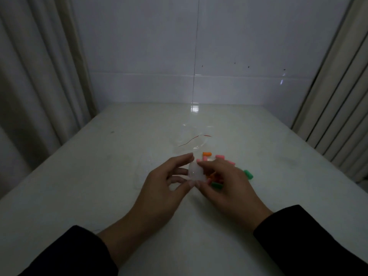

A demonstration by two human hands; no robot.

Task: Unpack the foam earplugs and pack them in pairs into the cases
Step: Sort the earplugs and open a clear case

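Nearest, we are pinching the small translucent case (196, 172) between left hand (165, 182) and right hand (223, 180); seemingly light, rigid, slippery, best gripped at its rim.

green earplug (248, 174), orange earplug (207, 154), white case (196, 171)

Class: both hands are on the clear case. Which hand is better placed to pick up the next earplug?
Right. The right hand lies directly over the earplugs; the left hand sits on the case's far side and can steady it.
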